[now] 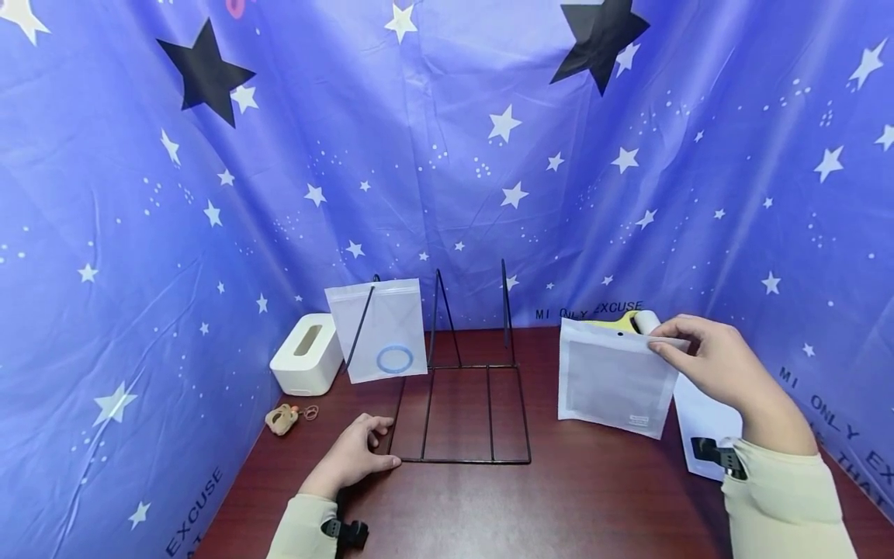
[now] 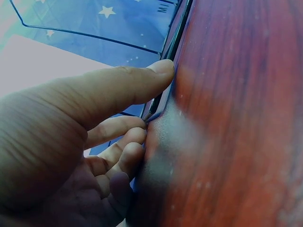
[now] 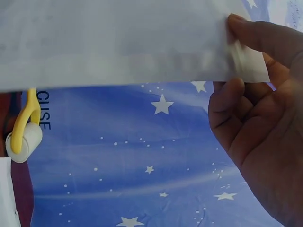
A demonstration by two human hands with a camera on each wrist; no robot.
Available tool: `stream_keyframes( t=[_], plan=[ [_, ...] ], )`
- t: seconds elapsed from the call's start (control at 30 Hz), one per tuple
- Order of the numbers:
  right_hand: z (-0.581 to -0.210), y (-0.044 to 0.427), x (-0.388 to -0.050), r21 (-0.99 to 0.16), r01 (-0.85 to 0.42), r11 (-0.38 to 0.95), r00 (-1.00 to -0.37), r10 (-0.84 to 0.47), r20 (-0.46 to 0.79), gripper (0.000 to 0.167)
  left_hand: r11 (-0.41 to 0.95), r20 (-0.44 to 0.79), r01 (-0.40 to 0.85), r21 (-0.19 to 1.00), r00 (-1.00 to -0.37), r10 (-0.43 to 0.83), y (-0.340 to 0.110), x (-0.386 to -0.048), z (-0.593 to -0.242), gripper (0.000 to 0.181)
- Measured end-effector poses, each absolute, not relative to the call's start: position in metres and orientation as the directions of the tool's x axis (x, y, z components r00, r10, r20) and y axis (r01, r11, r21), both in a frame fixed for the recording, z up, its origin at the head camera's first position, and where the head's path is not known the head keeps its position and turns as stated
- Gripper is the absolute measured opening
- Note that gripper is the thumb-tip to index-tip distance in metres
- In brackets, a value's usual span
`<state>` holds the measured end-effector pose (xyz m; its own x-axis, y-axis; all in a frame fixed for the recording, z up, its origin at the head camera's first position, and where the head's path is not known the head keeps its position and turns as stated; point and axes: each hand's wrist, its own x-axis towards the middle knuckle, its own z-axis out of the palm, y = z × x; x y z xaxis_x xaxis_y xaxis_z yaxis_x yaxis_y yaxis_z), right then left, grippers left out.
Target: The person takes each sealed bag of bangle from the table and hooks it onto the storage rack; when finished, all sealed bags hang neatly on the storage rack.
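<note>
A black wire rack (image 1: 491, 411) with upright loops stands on the table. Its front left corner lies between the thumb and fingers of my left hand (image 1: 355, 454); the left wrist view shows the thumb (image 2: 156, 71) on the wire and curled fingertips beside it. My right hand (image 1: 712, 361) pinches the top right corner of a white zip bag (image 1: 615, 380), which hangs upright with a small hole at its top edge. Another white zip bag (image 1: 377, 318), with a blue ring (image 1: 395, 359) showing at its bottom, stands in the rack's left slot.
A white tissue box (image 1: 307, 357) stands left of the rack, with a small tan trinket (image 1: 282, 419) in front. Behind the held bag is a yellow-handled lint roller (image 1: 646, 321). Another white bag (image 1: 705, 419) lies under the right forearm. Star-printed curtains (image 1: 454, 155) enclose the table.
</note>
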<state>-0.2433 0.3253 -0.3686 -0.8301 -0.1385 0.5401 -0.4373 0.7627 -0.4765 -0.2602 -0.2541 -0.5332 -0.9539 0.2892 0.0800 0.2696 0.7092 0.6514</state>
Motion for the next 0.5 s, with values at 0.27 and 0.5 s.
stream_keyframes(
  t=[0.27, 0.5],
  plan=[
    [-0.357, 0.318, -0.228, -0.514, -0.466, 0.72, -0.799, -0.093, 0.595, 0.018, 0.71, 0.085, 0.277, 0.648, -0.952, 0.295, -0.254, -0.26, -0.535, 0.068],
    [-0.346, 0.312, -0.219, -0.543, -0.531, 0.65, -0.756, -0.075, 0.651, 0.021, 0.711, 0.086, 0.275, 0.648, -0.953, 0.291, -0.255, -0.26, -0.534, 0.067]
  ],
)
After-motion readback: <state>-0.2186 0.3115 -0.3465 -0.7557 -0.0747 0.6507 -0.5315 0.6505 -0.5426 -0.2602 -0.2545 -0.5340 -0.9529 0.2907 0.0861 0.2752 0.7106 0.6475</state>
